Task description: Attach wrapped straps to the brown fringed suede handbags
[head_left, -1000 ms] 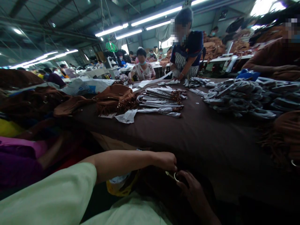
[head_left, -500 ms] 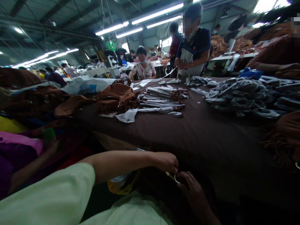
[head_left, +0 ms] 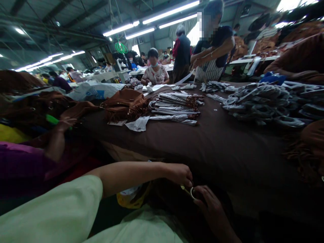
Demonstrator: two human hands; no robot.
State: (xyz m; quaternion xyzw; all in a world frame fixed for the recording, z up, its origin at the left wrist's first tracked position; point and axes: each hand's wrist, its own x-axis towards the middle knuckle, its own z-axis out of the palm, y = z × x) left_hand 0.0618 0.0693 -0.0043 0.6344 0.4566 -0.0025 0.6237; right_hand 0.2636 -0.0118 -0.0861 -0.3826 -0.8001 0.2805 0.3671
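Observation:
Just off the table's near edge, my left hand (head_left: 179, 173) is closed in a pinch, its fingertips pointing down; what they grip is hidden in the dark. My right hand (head_left: 209, 202) is bent around a pale gold metal ring (head_left: 192, 193), with thumb and fingers at its right side. A slim gold-coloured metal piece (head_left: 185, 189) slants up and left from the ring, just under my left fingers. Dark material lies below both hands, too dim to make out.
On the brown-covered table (head_left: 227, 148) are plastic-wrapped strips (head_left: 174, 109), a fringed brown bag (head_left: 126, 103) and a heap of wrapped straps (head_left: 260, 101). A co-worker's arm (head_left: 57, 141) reaches in from the left. Another person (head_left: 212, 50) stands across the table.
My hands stay almost in place, with the ring turned slightly. The co-worker at left has moved an arm up toward the brown bags. The standing person has raised their forearms.

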